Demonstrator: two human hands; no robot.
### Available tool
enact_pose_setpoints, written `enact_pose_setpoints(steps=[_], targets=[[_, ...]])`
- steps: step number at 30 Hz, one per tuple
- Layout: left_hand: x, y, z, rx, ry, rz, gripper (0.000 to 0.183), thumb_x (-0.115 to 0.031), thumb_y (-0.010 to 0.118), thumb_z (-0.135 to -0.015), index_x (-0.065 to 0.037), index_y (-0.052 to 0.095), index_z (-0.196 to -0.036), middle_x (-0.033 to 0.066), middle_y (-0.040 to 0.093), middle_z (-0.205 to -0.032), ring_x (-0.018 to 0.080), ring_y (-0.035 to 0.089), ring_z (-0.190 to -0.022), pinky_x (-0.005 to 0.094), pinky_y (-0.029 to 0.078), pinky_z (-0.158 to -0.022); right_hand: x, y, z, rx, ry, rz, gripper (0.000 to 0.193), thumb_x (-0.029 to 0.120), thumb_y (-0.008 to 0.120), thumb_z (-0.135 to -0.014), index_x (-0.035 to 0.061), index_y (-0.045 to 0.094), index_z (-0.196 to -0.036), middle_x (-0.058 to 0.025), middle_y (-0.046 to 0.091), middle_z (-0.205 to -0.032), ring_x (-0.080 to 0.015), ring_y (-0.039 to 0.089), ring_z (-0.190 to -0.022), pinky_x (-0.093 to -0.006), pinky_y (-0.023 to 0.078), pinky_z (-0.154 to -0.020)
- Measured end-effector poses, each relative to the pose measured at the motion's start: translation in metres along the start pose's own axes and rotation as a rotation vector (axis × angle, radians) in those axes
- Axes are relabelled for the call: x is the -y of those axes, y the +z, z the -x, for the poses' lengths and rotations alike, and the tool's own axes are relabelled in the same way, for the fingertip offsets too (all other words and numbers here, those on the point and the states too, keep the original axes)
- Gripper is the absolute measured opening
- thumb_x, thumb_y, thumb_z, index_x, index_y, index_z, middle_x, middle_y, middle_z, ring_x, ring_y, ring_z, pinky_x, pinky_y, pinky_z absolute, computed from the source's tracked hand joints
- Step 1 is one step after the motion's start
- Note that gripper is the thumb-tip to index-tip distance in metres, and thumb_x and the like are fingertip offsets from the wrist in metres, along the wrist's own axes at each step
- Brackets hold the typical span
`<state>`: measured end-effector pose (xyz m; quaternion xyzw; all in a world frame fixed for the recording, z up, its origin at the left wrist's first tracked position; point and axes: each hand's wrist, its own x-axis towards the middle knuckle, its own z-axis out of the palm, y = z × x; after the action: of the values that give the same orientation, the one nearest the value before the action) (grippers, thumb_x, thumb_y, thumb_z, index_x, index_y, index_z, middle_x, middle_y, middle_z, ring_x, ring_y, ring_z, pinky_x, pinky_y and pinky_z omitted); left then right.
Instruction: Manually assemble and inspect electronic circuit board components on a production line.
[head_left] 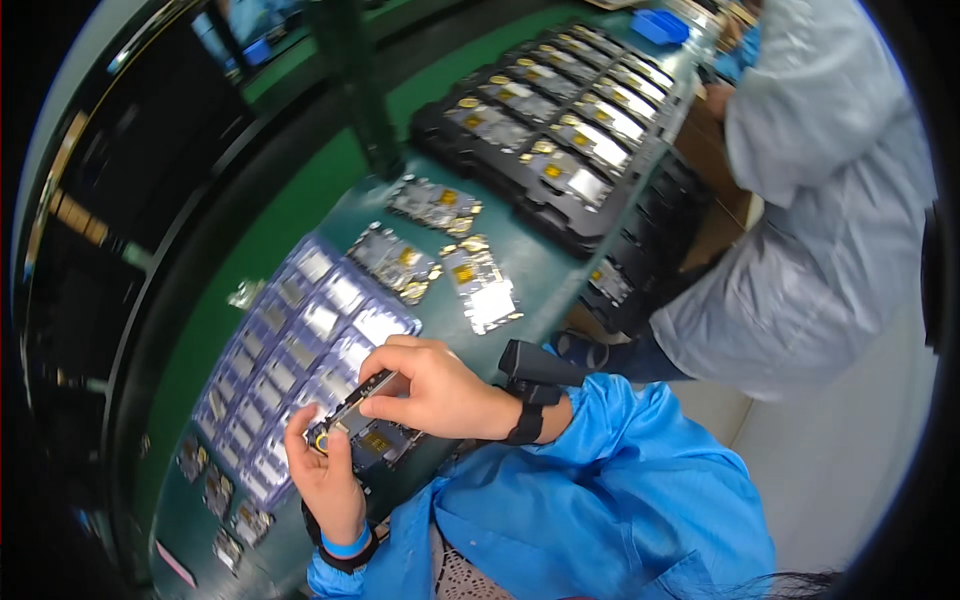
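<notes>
A thin circuit board [352, 403] stands tilted on its edge between my two hands, over the near side of the table. My left hand [332, 486] pinches its lower left end with thumb and fingertips. From the right, my right hand [432, 388] grips the upper end between thumb and bent fingers, which hide part of it. Just below lies another circuit board [378, 446], partly covered by my right hand. Beside my hands, a clear purplish plastic tray [262, 354] carries rows of flat silvery metal pieces in its pockets.
Several circuit boards [392, 262] lie beyond the tray, and smaller board pieces [252, 522] at its near left. A black tray [540, 208] of boards stands far right, a blue bin [660, 27] behind it. A person in a pale smock [810, 200] is at the right.
</notes>
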<state>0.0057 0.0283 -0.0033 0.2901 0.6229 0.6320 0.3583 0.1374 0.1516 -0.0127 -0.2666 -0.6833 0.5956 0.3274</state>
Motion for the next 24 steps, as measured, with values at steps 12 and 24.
enact_pose_setpoints(steps=[12,24], targets=[[0.005,-0.016,-0.013,-0.144,-0.019,-0.005,0.032,-0.017,0.045,-0.091,0.000,0.038,-0.117,0.0153,0.055,-0.100,0.0163,0.060,-0.081,0.0240,0.052,-0.070,-0.123,-0.268,0.126,-1.515,0.077,-0.413,0.025,0.010,0.070,-0.073,0.0007,0.056,-0.092,-0.0017,0.058,-0.076,-0.0095,0.054,-0.063,-0.0215,0.044,-0.057],[0.009,-0.014,-0.009,-0.232,-0.051,-0.053,0.026,-0.014,0.047,-0.090,-0.001,0.042,-0.112,0.0110,0.058,-0.093,0.0133,0.060,-0.078,0.0218,0.053,-0.067,-0.268,-0.336,0.113,-1.491,0.597,0.492,0.025,0.014,0.067,-0.067,0.0058,0.062,-0.090,-0.0150,0.063,-0.090,-0.0276,0.060,-0.086,-0.0333,0.046,-0.078]])
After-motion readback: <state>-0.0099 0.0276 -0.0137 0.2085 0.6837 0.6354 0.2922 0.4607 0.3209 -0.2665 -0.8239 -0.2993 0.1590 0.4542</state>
